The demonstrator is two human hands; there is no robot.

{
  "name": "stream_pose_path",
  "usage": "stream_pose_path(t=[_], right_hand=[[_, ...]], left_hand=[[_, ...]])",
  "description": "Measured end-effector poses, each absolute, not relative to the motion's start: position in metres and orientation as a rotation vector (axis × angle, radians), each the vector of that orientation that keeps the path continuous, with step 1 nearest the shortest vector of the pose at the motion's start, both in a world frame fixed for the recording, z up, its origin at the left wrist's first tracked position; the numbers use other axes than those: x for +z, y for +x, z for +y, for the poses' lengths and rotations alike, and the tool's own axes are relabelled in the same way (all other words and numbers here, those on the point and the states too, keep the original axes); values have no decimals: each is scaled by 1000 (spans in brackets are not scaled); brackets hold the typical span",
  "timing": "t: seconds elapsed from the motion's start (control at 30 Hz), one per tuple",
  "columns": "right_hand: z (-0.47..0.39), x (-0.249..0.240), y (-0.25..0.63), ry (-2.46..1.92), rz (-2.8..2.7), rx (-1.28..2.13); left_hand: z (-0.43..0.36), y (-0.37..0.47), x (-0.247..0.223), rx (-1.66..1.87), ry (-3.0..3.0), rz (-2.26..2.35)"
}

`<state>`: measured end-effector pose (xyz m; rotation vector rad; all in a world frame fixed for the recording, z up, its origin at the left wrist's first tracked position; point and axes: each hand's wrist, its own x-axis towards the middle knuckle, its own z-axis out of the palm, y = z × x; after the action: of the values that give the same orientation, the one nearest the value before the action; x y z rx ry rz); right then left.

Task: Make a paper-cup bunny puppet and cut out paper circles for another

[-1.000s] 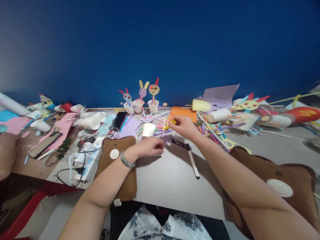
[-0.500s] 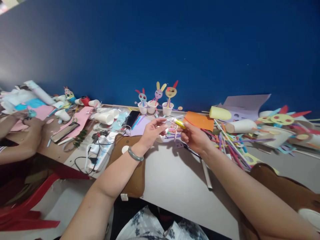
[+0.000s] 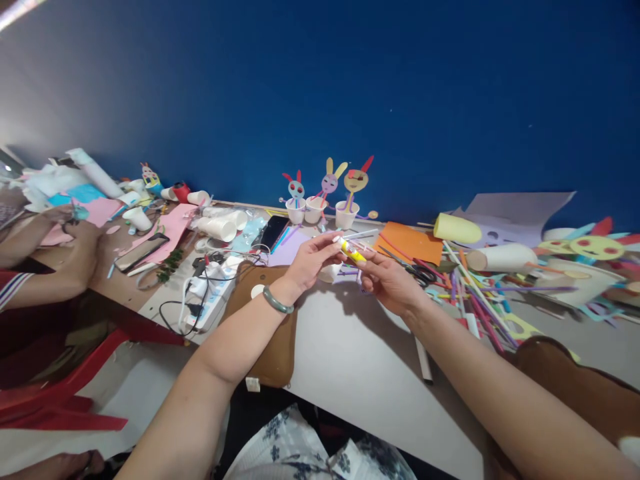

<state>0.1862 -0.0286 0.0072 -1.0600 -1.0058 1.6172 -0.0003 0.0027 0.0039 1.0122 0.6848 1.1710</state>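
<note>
Both hands meet over the table around a small yellow glue tube [image 3: 353,251] with a white end. My left hand [image 3: 311,263], below a green bangle, pinches the white upper end. The lower right end of the tube sits between the thumb and fingers of my right hand [image 3: 390,280]. Beyond them stand white paper cups [image 3: 346,217] with paper rabbit-like faces on pipe-cleaner stems. A white cup lying under my hands is partly hidden.
Scissors [image 3: 424,272] and a heap of pipe cleaners [image 3: 480,307] lie to the right, near orange paper [image 3: 407,241]. Left are a power strip [image 3: 213,297] with cables, a phone [image 3: 274,231] and a brown pouch [image 3: 273,333]. Another person's hands [image 3: 75,227] work farther left.
My hands have drawn closer together, and the left fingers now touch the white end of the glue tube. The view has shifted slightly left, uncovering the scissors.
</note>
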Motion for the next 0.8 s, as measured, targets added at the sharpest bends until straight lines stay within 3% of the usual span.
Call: stream_pose_path(t=[0.23,0.8], right_hand=[[-26,3,187,-1089,-1027,1608],[-34,11,183,-984,-1137,1621]], left_hand=[[-1,1,7,1447,1215,793],[-8,-16,12,1675,2037,906]])
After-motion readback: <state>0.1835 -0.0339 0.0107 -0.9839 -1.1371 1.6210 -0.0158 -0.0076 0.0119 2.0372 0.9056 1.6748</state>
